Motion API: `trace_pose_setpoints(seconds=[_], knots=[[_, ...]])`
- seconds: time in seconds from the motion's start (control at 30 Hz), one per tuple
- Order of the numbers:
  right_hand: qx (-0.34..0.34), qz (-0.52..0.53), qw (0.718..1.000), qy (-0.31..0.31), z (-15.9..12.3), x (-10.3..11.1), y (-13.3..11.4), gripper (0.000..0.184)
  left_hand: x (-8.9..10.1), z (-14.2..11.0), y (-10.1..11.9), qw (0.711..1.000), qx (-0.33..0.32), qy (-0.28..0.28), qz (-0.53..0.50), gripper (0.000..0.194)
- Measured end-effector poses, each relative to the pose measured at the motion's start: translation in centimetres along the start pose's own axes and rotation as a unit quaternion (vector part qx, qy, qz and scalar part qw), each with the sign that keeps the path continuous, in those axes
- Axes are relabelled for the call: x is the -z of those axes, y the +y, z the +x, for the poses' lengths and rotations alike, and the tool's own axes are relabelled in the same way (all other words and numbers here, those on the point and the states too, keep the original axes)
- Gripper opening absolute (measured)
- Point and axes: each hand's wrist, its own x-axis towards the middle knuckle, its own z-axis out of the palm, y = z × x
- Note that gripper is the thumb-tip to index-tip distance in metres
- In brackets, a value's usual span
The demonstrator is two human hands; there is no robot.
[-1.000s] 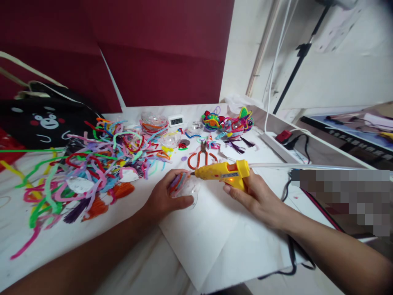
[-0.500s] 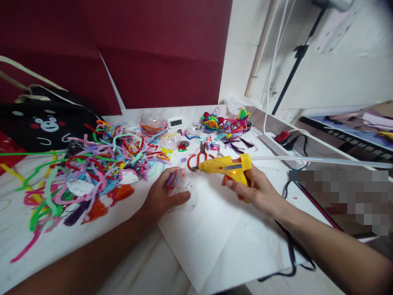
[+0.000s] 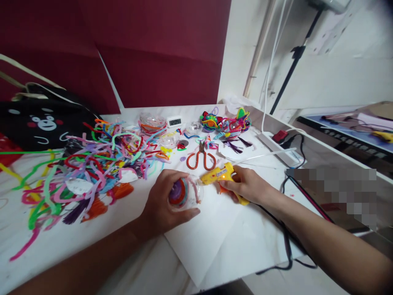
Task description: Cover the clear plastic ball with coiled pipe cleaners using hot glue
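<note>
My left hand (image 3: pixel 162 203) is wrapped around a clear plastic ball (image 3: pixel 192 192) with a coiled purple, red and teal pipe-cleaner disc on its left side. A short pink pipe-cleaner strip (image 3: pixel 195 190) shows on the ball. In my right hand (image 3: pixel 250 186) is a yellow hot glue gun (image 3: pixel 219 174), its orange light lit and a glue stick in its back. The gun's nozzle points left, close beside the ball; whether it touches, I cannot tell. Just behind lies a pair of orange-handled pliers (image 3: pixel 202 157) on the table.
A tangled heap of pipe cleaners (image 3: pixel 101 164) covers the left side. Finished colourful balls (image 3: pixel 235 125), a digital clock (image 3: pixel 174 121) and clear plastic shells (image 3: pixel 168 140) stand at the back. A power strip (image 3: pixel 281 147) lies right; a black cord (image 3: pixel 287 241) hangs by my right arm.
The glue gun has come down and left, tilting toward the ball. My left hand has turned the ball so the coiled disc now shows. The pliers are now fully uncovered.
</note>
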Motion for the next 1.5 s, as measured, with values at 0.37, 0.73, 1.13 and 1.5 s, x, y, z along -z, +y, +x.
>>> trace_pose_setpoints(seconds=[0.37, 0.73, 1.13, 1.5], knots=[[0.435, -0.195, 0.867, 0.143, -2.3, -1.0, -0.2, 0.019, -1.1, -1.0, 1.6, 0.999, -0.025, -0.039, 0.019, 0.07], [0.57, -0.143, 0.8, 0.121, -2.7, -2.6, 0.0, 0.024, -1.0, -1.1, 2.2, 0.995, -0.008, -0.09, 0.045, 0.071], [0.525, -0.163, 0.828, 0.113, -2.7, -3.3, 1.0, 0.028, -1.1, -1.1, 2.5, 0.99, 0.018, -0.125, 0.065, 0.063], [0.536, -0.156, 0.822, 0.107, -2.7, -3.7, 0.8, 0.032, -1.2, -0.7, 3.3, 0.989, 0.047, -0.124, 0.064, 0.058]])
